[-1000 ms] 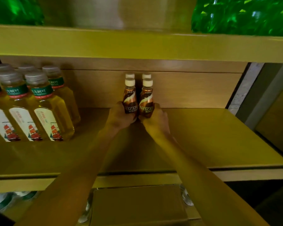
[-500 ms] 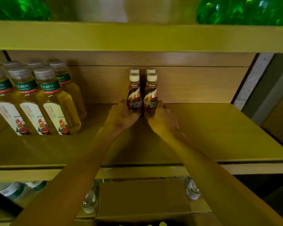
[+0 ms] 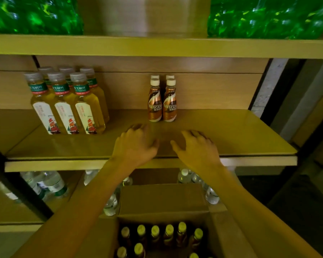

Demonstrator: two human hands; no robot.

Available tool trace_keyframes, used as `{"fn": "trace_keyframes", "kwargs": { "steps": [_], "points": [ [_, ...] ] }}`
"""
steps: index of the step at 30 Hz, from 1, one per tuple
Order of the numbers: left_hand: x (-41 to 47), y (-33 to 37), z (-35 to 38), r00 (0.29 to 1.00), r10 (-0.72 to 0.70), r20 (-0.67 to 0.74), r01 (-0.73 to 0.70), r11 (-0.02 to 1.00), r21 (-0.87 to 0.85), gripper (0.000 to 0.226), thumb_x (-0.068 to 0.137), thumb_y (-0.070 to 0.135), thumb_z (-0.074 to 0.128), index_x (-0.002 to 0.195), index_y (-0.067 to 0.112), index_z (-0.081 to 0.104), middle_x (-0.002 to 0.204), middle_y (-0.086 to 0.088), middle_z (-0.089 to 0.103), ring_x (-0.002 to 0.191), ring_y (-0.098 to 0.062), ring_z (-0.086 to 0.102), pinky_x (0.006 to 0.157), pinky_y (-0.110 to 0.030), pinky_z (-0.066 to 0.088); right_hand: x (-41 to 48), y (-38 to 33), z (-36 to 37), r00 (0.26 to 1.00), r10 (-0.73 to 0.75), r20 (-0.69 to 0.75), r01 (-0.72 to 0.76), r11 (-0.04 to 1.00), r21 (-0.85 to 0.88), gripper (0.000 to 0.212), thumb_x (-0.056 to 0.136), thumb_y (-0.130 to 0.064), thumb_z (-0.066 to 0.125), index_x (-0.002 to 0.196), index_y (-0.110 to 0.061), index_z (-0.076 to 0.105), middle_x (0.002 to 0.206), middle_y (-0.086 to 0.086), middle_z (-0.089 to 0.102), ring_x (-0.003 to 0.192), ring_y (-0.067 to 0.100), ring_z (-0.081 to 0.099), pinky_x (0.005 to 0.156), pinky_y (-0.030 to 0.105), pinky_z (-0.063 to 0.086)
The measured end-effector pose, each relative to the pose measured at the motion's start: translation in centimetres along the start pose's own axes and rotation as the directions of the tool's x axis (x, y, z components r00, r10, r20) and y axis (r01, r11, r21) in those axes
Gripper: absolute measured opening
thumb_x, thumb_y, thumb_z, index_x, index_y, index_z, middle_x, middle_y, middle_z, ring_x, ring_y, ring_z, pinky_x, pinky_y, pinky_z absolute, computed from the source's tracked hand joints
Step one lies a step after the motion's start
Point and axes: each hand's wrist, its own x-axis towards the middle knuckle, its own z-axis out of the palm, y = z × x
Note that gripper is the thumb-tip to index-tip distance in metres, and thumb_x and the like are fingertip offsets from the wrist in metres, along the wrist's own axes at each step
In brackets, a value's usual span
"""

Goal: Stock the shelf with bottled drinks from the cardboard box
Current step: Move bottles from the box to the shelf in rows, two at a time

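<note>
Left end of the wooden middle shelf board (image 3: pixel 231 138): a block of yellow tea bottles with grey caps and green neck labels (image 3: pixel 67 105), two rows deep, upright, not part of this job as far as I can tell.

Left hand (image 3: pixel 136 144): empty, fingers loosely bent, over the front half of the board, near the coffee bottles but not touching them.

Mid-board, towards the back edge: four small brown coffee bottles with white caps (image 3: pixel 161 103), two in front and two behind, upright and touching side by side. So one small batch is stocked.

Below the front edge: an open brown cardboard box (image 3: pixel 162 200) with many more brown bottles with yellowish caps (image 3: pixel 157 237) standing inside; part of it is cut off by the frame, so the count is unclear.

Right hand (image 3: pixel 196 148): also empty and relaxed, palm down, over the board just right of centre.

The right half of the board is bare.

Judgement: early in the task, most of the stock is left to move, and the likely next step is reaching down into the box.
</note>
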Motion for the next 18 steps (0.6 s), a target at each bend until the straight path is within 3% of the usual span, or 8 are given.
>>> {"fn": "trace_keyframes", "kwargs": {
  "steps": [6, 11, 15, 18],
  "points": [
    [-5.7, 0.1, 1.5, 0.993, 0.06, -0.104, -0.073, 0.99, -0.122, 0.053, 0.088, 0.052, 0.06, 0.132, 0.023, 0.057, 0.13, 0.0, 0.061, 0.115, -0.026, 0.06, 0.086, -0.039, 0.05, -6.3, 0.7, 0.8, 0.996, -0.032, -0.088, 0.037, 0.998, 0.058, 0.056, 0.094, -0.06, 0.048, 0.13, -0.019, 0.061, 0.131, 0.003, 0.064, 0.127, 0.028, 0.054, 0.099, 0.048, 0.048],
    [-10.4, -0.3, 5.7, 0.996, 0.072, -0.053, -0.081, 0.978, -0.191, 0.056, 0.088, 0.047, 0.063, 0.136, 0.02, 0.055, 0.135, 0.0, 0.058, 0.127, -0.022, 0.053, 0.093, -0.041, 0.053, -11.6, 2.1, 4.9, 0.999, -0.008, -0.036, 0.01, 0.998, 0.064, 0.054, 0.092, -0.055, 0.052, 0.126, -0.014, 0.063, 0.129, 0.007, 0.066, 0.123, 0.031, 0.059, 0.095, 0.046, 0.052],
    [-14.2, -0.6, 10.5, 0.991, 0.041, 0.13, -0.015, 0.98, -0.198, 0.06, 0.091, 0.049, 0.058, 0.144, 0.022, 0.047, 0.142, 0.001, 0.052, 0.133, -0.021, 0.048, 0.098, -0.042, 0.051, -15.4, 3.7, 9.1, 0.985, 0.062, 0.161, -0.069, 0.997, 0.044, 0.049, 0.095, -0.056, 0.051, 0.123, -0.018, 0.061, 0.129, 0.002, 0.063, 0.126, 0.027, 0.054, 0.097, 0.041, 0.047],
    [-16.3, -1.3, 14.5, 0.956, -0.006, 0.293, 0.048, 0.99, -0.136, 0.06, 0.093, 0.05, 0.053, 0.145, 0.023, 0.044, 0.142, 0.002, 0.051, 0.129, -0.021, 0.05, 0.094, -0.038, 0.051, -17.6, 4.8, 12.5, 0.942, 0.126, 0.311, -0.146, 0.988, 0.041, 0.048, 0.096, -0.055, 0.047, 0.127, -0.021, 0.057, 0.132, 0.0, 0.06, 0.129, 0.024, 0.051, 0.1, 0.038, 0.044]
  ]
}}
